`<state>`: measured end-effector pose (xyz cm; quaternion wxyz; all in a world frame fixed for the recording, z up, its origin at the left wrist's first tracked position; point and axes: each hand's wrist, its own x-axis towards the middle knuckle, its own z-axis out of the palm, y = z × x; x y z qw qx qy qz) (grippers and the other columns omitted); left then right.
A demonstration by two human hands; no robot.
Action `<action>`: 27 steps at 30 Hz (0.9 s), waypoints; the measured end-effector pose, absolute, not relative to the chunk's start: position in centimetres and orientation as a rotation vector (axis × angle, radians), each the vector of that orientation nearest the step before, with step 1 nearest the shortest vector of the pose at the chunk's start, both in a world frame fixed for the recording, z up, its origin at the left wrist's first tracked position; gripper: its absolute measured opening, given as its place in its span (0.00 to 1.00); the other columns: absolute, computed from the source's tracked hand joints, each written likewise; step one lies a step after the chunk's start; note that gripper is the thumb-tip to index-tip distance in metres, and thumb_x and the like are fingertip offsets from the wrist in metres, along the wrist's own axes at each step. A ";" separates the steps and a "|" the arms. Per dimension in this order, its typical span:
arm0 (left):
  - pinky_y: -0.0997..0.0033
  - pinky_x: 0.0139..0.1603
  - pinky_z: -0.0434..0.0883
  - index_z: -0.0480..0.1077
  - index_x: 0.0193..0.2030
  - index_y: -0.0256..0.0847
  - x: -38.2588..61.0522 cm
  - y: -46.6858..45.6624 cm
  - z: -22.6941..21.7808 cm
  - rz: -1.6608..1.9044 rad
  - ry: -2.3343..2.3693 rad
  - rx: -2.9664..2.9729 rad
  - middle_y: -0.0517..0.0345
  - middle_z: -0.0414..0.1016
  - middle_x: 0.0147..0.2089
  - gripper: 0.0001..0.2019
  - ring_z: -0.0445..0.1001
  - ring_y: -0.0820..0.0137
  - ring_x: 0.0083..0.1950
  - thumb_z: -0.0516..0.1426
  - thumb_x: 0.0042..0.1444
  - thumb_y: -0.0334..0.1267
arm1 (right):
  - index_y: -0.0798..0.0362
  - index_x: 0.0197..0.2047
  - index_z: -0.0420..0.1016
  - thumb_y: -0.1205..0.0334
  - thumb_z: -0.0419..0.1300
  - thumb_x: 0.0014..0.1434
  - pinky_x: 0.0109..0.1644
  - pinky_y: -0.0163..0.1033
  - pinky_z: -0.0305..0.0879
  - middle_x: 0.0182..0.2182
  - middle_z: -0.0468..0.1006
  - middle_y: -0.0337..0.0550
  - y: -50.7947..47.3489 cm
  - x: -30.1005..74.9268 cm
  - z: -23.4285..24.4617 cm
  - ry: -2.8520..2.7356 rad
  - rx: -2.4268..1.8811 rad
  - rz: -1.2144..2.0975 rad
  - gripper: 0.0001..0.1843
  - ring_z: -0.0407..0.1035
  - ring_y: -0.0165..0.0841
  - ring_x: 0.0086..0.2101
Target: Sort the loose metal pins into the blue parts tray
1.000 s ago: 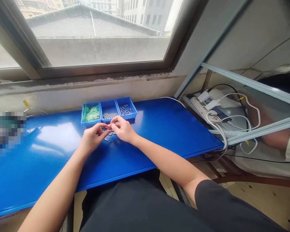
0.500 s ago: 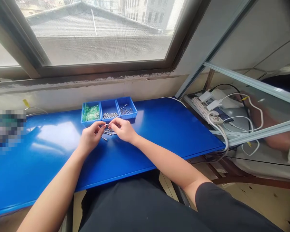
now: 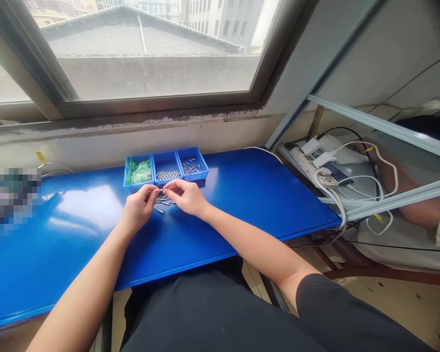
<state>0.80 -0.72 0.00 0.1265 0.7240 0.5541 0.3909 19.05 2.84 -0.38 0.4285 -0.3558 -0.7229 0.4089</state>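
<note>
A small bunch of thin metal pins (image 3: 165, 200) lies on the blue table top (image 3: 77, 234), just in front of a blue three-compartment bin (image 3: 165, 179). One loose pin (image 3: 159, 210) lies apart, below the bunch. My left hand (image 3: 139, 206) and my right hand (image 3: 185, 196) hover over the bunch. Their fingertips meet and pinch a short metal pin (image 3: 161, 190). Green parts (image 3: 139, 171) fill the bin's left compartment, metal cylinders (image 3: 167, 175) lie in the middle one, and pins (image 3: 190, 168) lie in the right one.
A screened window (image 3: 150, 54) rises behind the table. To the right, below the table's level, are a power strip (image 3: 308, 164) with white chargers and tangled cables. A metal rail (image 3: 399, 203) crosses there. A blurred patch covers the far left.
The pins on the table now lie in a tighter bunch. Both hands stay over them, with the fingertips still together. The view has shifted only slightly.
</note>
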 end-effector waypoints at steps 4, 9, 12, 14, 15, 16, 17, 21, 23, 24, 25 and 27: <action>0.76 0.26 0.63 0.71 0.38 0.40 0.8 -0.8 0.0 1.130 1.600 2.104 0.62 0.71 0.24 0.13 0.64 0.75 0.23 0.52 0.64 0.46 | 0.54 0.39 0.78 0.56 0.59 0.61 0.39 0.34 0.69 0.35 0.81 0.43 2.7 19.0 -0.1 -1.844 -0.893 0.991 0.11 0.75 0.31 0.36; 0.77 0.24 0.61 0.71 0.40 0.40 1.0 -0.9 0.3 1.113 1.588 2.096 0.65 0.66 0.21 0.12 0.60 0.76 0.21 0.53 0.63 0.47 | 0.55 0.35 0.77 0.54 0.57 0.63 0.37 0.33 0.68 0.32 0.81 0.42 2.7 19.0 0.0 -1.838 -0.925 1.011 0.14 0.75 0.30 0.33; 0.77 0.24 0.61 0.72 0.40 0.40 1.0 -0.9 0.3 1.128 1.565 2.099 0.66 0.65 0.20 0.12 0.59 0.76 0.20 0.53 0.63 0.46 | 0.55 0.31 0.76 0.49 0.56 0.64 0.38 0.34 0.69 0.28 0.81 0.42 2.7 19.1 -0.1 -1.816 -0.940 1.087 0.19 0.76 0.30 0.31; 0.77 0.24 0.61 0.71 0.41 0.40 0.9 -0.8 0.2 1.137 1.532 2.107 0.66 0.64 0.21 0.12 0.59 0.76 0.20 0.54 0.63 0.46 | 0.55 0.29 0.76 0.44 0.55 0.64 0.38 0.35 0.69 0.26 0.80 0.42 2.8 19.2 -0.1 -1.792 -0.943 1.125 0.24 0.76 0.31 0.29; 0.77 0.24 0.61 0.71 0.41 0.40 0.9 -0.8 0.1 1.140 1.513 2.112 0.66 0.64 0.21 0.12 0.60 0.77 0.20 0.54 0.62 0.46 | 0.55 0.29 0.76 0.41 0.54 0.64 0.37 0.35 0.69 0.25 0.80 0.42 2.8 19.2 -0.1 -1.778 -0.943 1.140 0.26 0.76 0.31 0.29; 0.77 0.24 0.61 0.71 0.42 0.40 0.9 -0.7 0.0 1.143 1.497 2.117 0.66 0.64 0.21 0.11 0.59 0.77 0.20 0.54 0.62 0.46 | 0.55 0.29 0.76 0.39 0.54 0.63 0.37 0.35 0.69 0.24 0.80 0.43 2.9 19.2 -0.1 -1.764 -0.944 1.152 0.28 0.76 0.31 0.28; 0.77 0.24 0.61 0.71 0.42 0.40 0.8 -0.7 -0.1 1.144 1.484 2.123 0.67 0.64 0.20 0.11 0.59 0.77 0.20 0.55 0.62 0.46 | 0.56 0.28 0.76 0.37 0.53 0.63 0.36 0.35 0.69 0.24 0.80 0.43 2.9 19.2 -0.2 -1.752 -0.945 1.164 0.30 0.76 0.31 0.28; 0.78 0.24 0.61 0.71 0.42 0.41 0.7 -0.7 -0.2 1.148 1.476 2.140 0.68 0.62 0.20 0.11 0.58 0.77 0.20 0.54 0.63 0.46 | 0.56 0.26 0.76 0.33 0.51 0.61 0.36 0.35 0.69 0.24 0.79 0.44 3.1 19.2 -0.3 -1.728 -0.971 1.211 0.33 0.75 0.31 0.27; 0.78 0.24 0.61 0.71 0.42 0.40 0.7 -0.7 -0.2 1.147 1.488 2.141 0.67 0.62 0.20 0.12 0.58 0.77 0.20 0.54 0.63 0.46 | 0.56 0.26 0.76 0.34 0.52 0.61 0.36 0.35 0.69 0.24 0.79 0.44 3.0 19.2 -0.4 -1.729 -0.966 1.224 0.32 0.75 0.31 0.28; 0.78 0.24 0.61 0.71 0.42 0.40 0.7 -0.7 -0.2 1.147 1.497 2.138 0.67 0.62 0.20 0.11 0.58 0.77 0.20 0.54 0.63 0.46 | 0.56 0.28 0.77 0.36 0.53 0.61 0.36 0.35 0.69 0.26 0.80 0.44 3.0 19.1 -0.4 -1.735 -0.954 1.212 0.30 0.75 0.31 0.29; 0.78 0.24 0.61 0.71 0.41 0.40 0.7 -0.7 -0.1 1.148 1.507 2.135 0.67 0.63 0.20 0.11 0.58 0.77 0.20 0.54 0.63 0.45 | 0.56 0.32 0.78 0.38 0.56 0.61 0.37 0.35 0.70 0.28 0.80 0.43 2.9 19.1 -0.4 -1.744 -0.939 1.186 0.27 0.75 0.31 0.30; 0.78 0.24 0.61 0.72 0.41 0.40 0.8 -0.7 0.0 1.156 1.530 2.127 0.66 0.65 0.21 0.11 0.59 0.77 0.21 0.53 0.64 0.45 | 0.55 0.40 0.78 0.45 0.60 0.60 0.39 0.34 0.70 0.32 0.81 0.42 2.8 19.0 -0.3 -1.761 -0.910 1.116 0.20 0.75 0.31 0.33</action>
